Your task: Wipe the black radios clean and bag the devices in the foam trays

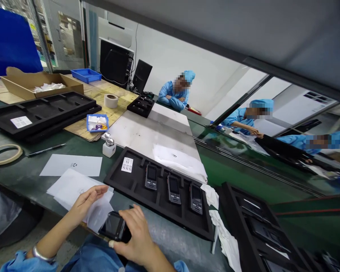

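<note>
My right hand (137,236) grips a black handheld radio (113,225) with a screen, held at the table's front edge. Its thumb is on the near side and its fingers on the far side. My left hand (86,206) is open, fingers stretched out, just left of the radio. Below it are translucent plastic bags (70,187), one reaching down beside the radio; whether the hand touches them I cannot tell. Ahead lies a black foam tray (164,215) bearing a white label sheet (127,165) and three similar radios (173,189) in its compartments.
A white pump bottle (109,147), a pen (47,150) and a tape roll (4,155) stand or lie left. Behind are stacked foam trays (42,113), a cardboard box (42,85) and a blue bin (98,123). Crumpled white wrappings (225,238) lie right. Several co-workers sit beyond.
</note>
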A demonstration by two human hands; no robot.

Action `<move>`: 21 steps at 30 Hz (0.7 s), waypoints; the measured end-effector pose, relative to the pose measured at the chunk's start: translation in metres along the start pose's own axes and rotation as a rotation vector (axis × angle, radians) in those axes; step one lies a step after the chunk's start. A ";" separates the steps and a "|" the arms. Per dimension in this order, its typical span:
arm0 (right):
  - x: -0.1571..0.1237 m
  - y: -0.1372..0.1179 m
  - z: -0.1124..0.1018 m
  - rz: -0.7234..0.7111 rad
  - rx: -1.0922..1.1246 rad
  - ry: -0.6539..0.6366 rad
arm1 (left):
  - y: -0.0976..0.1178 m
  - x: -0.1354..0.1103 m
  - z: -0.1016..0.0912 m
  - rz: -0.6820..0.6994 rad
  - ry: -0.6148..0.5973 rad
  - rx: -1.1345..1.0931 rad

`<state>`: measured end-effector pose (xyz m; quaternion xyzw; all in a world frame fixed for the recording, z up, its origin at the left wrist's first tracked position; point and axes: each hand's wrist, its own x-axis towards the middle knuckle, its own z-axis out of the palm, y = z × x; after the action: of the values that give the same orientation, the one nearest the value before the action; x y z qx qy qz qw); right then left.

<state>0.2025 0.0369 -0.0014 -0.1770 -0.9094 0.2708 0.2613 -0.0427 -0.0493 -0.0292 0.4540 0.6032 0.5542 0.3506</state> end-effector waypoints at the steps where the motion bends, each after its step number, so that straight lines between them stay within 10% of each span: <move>1: 0.001 0.000 0.002 0.015 0.004 0.008 | 0.002 0.000 -0.001 -0.002 0.002 -0.001; 11: 0.012 -0.005 0.006 0.034 -0.046 0.048 | 0.046 -0.034 0.016 0.119 0.094 0.715; 21: 0.010 -0.012 0.005 -0.007 -0.105 0.064 | 0.079 -0.023 0.045 -0.209 -0.001 0.979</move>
<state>0.1896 0.0302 0.0056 -0.1959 -0.9141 0.2162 0.2816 0.0195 -0.0570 0.0403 0.5028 0.8345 0.1679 0.1506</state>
